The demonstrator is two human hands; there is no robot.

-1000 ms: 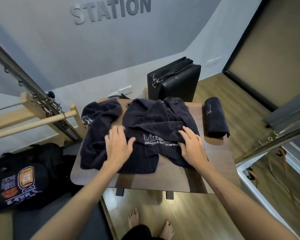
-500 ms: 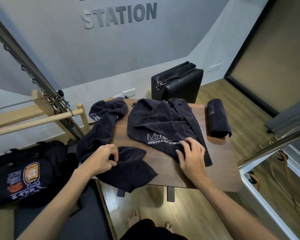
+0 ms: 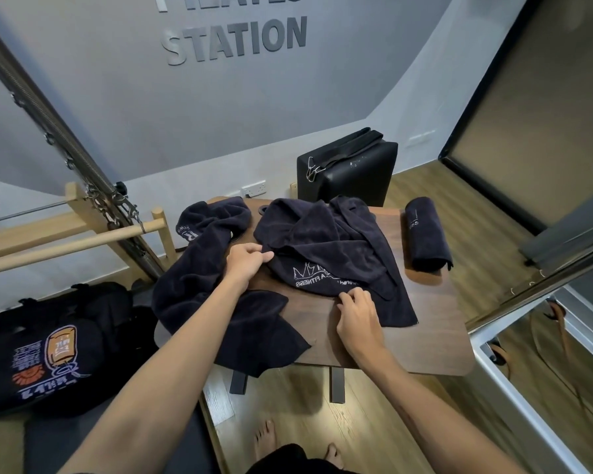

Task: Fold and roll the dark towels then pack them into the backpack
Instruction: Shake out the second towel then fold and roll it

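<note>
Two loose dark towels lie on the small wooden table [image 3: 425, 340]. The crumpled towel with white lettering [image 3: 326, 248] covers the table's middle; my left hand [image 3: 245, 260] pinches its left edge and my right hand [image 3: 356, 311] pinches its near edge below the lettering. A second loose towel [image 3: 202, 285] drapes over the table's left side and hangs off the near left corner. One rolled towel [image 3: 425, 234] rests at the table's far right. The dark backpack [image 3: 48, 350] with orange and white print sits low on the left.
A black padded box [image 3: 350, 169] with a strap stands behind the table. Wooden bars and metal springs [image 3: 83, 230] of a pilates frame rise on the left. A metal rail [image 3: 545, 285] and mirror run along the right. My bare feet stand below the table.
My left hand let go of the left towel and moved right to the lettered towel's left edge. My right hand slid a little nearer along that towel's near edge.
</note>
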